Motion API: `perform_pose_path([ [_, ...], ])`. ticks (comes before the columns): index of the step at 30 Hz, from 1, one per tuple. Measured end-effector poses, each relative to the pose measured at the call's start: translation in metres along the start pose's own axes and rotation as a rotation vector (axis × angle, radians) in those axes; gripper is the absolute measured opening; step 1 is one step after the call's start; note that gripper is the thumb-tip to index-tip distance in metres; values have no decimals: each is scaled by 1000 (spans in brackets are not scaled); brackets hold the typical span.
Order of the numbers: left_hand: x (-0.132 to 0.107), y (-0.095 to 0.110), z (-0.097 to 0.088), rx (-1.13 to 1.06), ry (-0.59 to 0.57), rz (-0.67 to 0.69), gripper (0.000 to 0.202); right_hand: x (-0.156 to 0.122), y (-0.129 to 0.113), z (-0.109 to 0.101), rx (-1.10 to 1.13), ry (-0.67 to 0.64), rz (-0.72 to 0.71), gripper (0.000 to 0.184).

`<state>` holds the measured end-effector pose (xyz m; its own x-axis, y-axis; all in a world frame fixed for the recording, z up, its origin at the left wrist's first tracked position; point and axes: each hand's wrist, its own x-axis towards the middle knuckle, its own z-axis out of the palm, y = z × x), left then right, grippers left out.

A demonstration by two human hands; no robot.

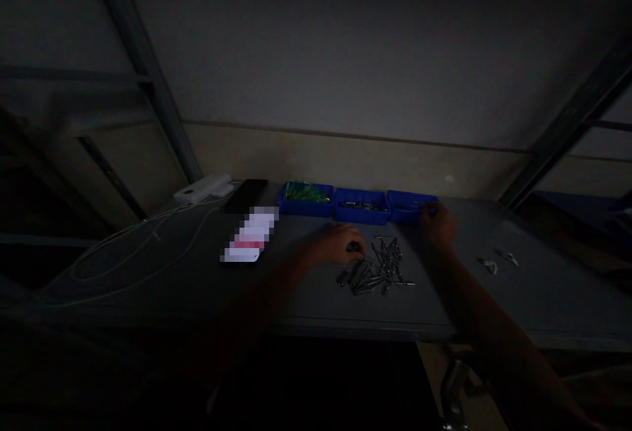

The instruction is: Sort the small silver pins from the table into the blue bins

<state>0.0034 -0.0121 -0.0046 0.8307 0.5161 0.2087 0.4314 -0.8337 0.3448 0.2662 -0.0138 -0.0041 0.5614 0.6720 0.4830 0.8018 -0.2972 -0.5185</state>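
Note:
The scene is very dark. My left hand rests on the grey table, fingers curled at the near-left edge of a pile of small metal screws and pins; it seems to pinch a small dark piece. My right hand reaches to the front rim of the rightmost blue tray, fingers bent at its edge; what they hold is hidden. Two more blue trays stand in the row: the middle one with metal parts, the left one with green parts.
A dark phone and a white charger block with a looping white cable lie at the left. A blurred white-and-pink card lies near the phone. Small metal pieces sit at the right. Shelf posts flank the table.

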Motion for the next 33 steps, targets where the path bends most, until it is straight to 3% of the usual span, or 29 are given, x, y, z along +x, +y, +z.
perform_pose_path([
  [7, 3, -8, 5, -6, 76, -17, 7, -1, -2, -2, 11, -6, 23, 34],
  [14, 3, -10, 8, -20, 174, -85, 9, -3, -3, -1, 84, -6, -60, 33],
  [27, 4, -7, 7, -36, 200, -95, 7, -3, -5, 2, 155, 34, -100, 36],
  [33, 5, -10, 8, -41, 273, -130, 7, -15, -19, -3, 288, -36, -270, 43],
])
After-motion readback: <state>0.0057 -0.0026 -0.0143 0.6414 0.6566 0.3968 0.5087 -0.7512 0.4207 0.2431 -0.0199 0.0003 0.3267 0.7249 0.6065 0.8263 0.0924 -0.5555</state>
